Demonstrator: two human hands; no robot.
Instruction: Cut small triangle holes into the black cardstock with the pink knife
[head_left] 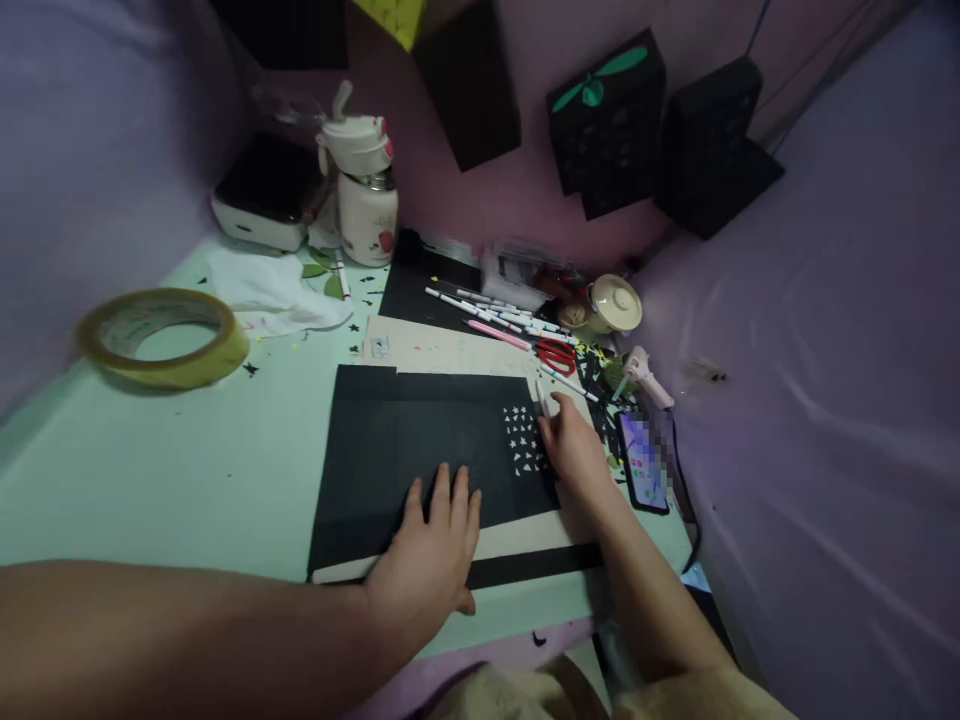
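Note:
A black paper sheet (420, 430) lies on the desk, with rows of small star and triangle cut-outs near its right edge. My left hand (431, 550) rests flat on its lower part, fingers spread. At the right edge, beside the cut-outs, my right hand (574, 445) is closed around a slim white pen-like tool (541, 398); its tip is too small to make out. Under the black sheet is a cream board (517, 537), showing above and below it. A black strip (532, 565) shows along the board's near edge.
Several white markers (502, 312), a pink pen (499, 334) and red-handled scissors (555, 355) lie behind the sheet. Tape roll (161, 375) sits left; a white bottle (367, 210) stands at the back. A phone (643, 465) and pink glue gun (646, 378) are right, near black scraps.

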